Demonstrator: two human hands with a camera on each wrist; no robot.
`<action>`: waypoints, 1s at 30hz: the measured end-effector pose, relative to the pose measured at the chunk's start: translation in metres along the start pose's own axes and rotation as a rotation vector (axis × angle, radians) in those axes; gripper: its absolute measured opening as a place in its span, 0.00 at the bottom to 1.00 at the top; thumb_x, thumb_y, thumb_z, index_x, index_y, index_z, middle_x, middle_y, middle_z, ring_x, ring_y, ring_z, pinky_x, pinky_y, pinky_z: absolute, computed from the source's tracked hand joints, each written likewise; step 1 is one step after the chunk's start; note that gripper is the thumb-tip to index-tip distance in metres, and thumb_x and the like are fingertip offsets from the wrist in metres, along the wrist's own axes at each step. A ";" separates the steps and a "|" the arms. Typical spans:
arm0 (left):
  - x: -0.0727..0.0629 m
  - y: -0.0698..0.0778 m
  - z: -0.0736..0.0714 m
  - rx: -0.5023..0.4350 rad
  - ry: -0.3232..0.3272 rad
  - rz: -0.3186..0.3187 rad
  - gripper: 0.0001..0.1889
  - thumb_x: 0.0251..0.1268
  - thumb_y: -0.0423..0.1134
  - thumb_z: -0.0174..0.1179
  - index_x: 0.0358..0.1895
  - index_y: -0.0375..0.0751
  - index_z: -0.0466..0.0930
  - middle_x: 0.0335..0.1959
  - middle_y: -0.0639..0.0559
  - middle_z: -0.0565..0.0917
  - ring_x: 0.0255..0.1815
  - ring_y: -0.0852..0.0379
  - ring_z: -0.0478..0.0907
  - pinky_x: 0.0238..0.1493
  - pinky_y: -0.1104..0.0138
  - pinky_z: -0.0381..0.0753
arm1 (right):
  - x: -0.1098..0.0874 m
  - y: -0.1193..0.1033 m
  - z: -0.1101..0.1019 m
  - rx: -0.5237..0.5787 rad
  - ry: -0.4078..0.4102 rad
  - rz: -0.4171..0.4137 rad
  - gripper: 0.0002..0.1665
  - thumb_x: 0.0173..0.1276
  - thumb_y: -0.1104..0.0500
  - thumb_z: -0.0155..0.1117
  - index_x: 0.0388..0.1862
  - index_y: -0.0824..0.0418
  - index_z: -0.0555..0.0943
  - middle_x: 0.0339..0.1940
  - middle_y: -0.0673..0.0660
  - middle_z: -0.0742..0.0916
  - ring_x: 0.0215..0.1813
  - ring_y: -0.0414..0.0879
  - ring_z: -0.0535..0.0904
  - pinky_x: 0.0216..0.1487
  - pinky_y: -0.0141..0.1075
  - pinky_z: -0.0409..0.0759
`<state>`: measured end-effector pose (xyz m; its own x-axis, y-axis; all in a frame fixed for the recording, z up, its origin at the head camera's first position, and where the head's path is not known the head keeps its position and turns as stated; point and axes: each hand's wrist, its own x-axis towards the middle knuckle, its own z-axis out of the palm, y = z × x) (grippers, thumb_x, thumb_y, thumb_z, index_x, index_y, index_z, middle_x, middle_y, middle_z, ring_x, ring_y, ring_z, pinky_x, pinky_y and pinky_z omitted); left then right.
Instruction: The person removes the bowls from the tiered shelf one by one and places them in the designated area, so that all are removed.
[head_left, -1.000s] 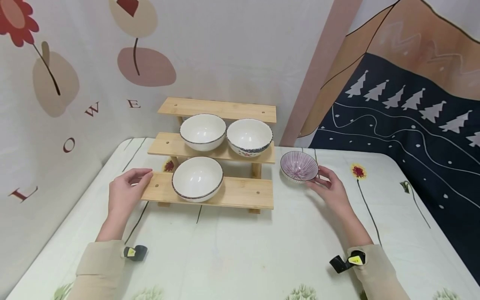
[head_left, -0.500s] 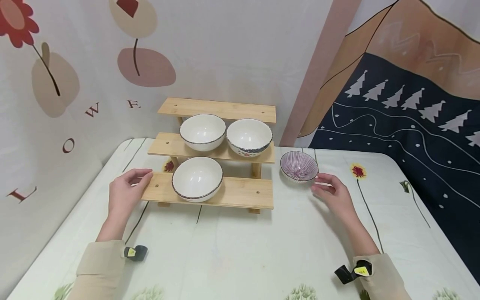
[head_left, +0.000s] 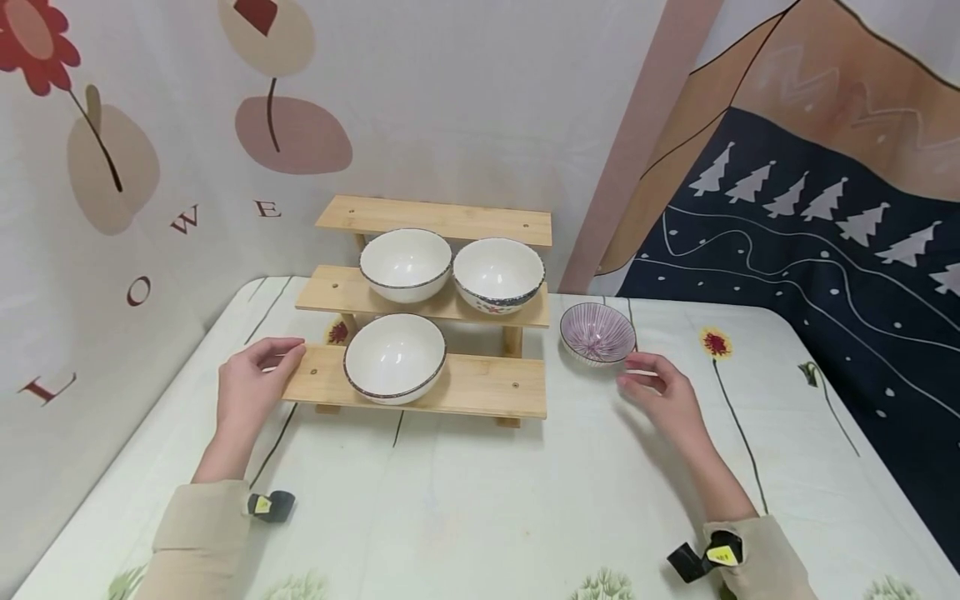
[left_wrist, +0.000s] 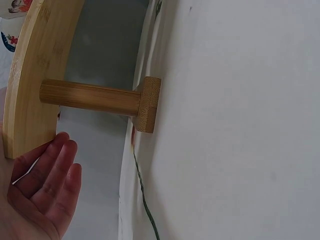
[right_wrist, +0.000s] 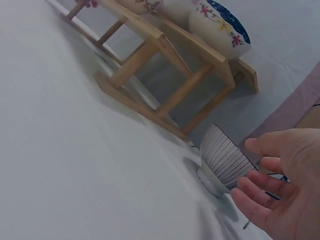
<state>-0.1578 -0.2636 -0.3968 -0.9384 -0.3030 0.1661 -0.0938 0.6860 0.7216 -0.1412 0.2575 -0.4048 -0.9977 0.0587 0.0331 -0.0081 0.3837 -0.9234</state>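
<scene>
At the left end of the lowest board of a three-step wooden shelf rack (head_left: 487,387), my left hand (head_left: 251,383) grips the board's edge. In the left wrist view its fingers (left_wrist: 52,185) curl beneath the board, beside a round wooden post (left_wrist: 92,96). To the right of the rack, a small purple-striped bowl (head_left: 597,333) stands upright on the tablecloth. My right hand (head_left: 667,396) is beside that bowl, fingers relaxed and fingertips right by its near right rim. In the right wrist view the striped bowl (right_wrist: 225,155) is partly hidden behind the fingers.
A white dark-rimmed bowl (head_left: 395,358) sits on the lowest step. Two more, a left bowl (head_left: 406,265) and a flowered right bowl (head_left: 498,275), stand side by side on the middle step. A printed cloth wall (head_left: 465,100) rises close behind the rack.
My right hand has drawn back slightly from the striped bowl, its fingers leaving the rim. The bowl has stayed nearly in place; the left hand and the rack have not moved.
</scene>
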 end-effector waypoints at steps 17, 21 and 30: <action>0.000 0.000 -0.001 -0.003 -0.003 0.004 0.21 0.73 0.54 0.56 0.56 0.43 0.84 0.50 0.39 0.87 0.31 0.83 0.69 0.30 0.81 0.73 | -0.009 -0.009 0.023 0.028 -0.032 -0.087 0.23 0.69 0.63 0.66 0.60 0.70 0.75 0.56 0.60 0.83 0.47 0.27 0.80 0.48 0.23 0.80; 0.000 0.000 -0.001 -0.003 -0.003 0.003 0.21 0.73 0.54 0.56 0.55 0.43 0.84 0.50 0.39 0.87 0.32 0.83 0.69 0.30 0.81 0.73 | -0.010 -0.012 0.028 0.029 -0.030 -0.120 0.22 0.68 0.66 0.66 0.59 0.71 0.76 0.57 0.67 0.82 0.46 0.27 0.81 0.49 0.22 0.80; 0.000 0.000 0.000 -0.009 -0.002 0.012 0.21 0.72 0.53 0.57 0.55 0.42 0.84 0.50 0.39 0.87 0.31 0.86 0.69 0.31 0.82 0.72 | -0.012 -0.024 0.035 0.038 -0.032 -0.138 0.22 0.66 0.69 0.66 0.58 0.71 0.76 0.57 0.69 0.82 0.46 0.27 0.81 0.51 0.21 0.79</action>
<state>-0.1579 -0.2639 -0.3968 -0.9401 -0.2935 0.1736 -0.0794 0.6836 0.7255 -0.1316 0.2158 -0.3963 -0.9886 -0.0215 0.1489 -0.1470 0.3508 -0.9248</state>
